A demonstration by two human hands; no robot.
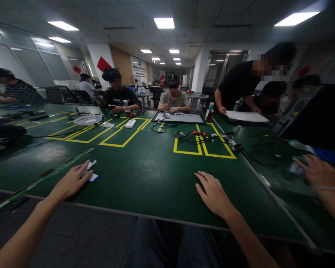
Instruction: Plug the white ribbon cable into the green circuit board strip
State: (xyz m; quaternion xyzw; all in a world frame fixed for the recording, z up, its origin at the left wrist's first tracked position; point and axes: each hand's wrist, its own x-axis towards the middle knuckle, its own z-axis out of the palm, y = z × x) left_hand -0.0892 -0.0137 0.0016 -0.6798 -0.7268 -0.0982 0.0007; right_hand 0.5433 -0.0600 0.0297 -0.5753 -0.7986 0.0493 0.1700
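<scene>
My left hand (72, 179) rests at the left near edge of the green table, its fingers closed over a small white flat cable (93, 177) with a blue end. Part of that piece is hidden under the fingers. A long, narrow green circuit board strip (58, 169) lies slantwise just beyond this hand and sticks out over the table's edge. Palm down on the bare tabletop, my right hand (214, 194) has its fingers stretched out and holds nothing.
Yellow tape outlines (123, 146) mark the table (145, 186). Cables and a red-handled tool (198, 133) lie ahead on the right. Across the table, a person sits behind a flat panel (178, 117). Another person's hand (321, 171) touches a clear item at far right.
</scene>
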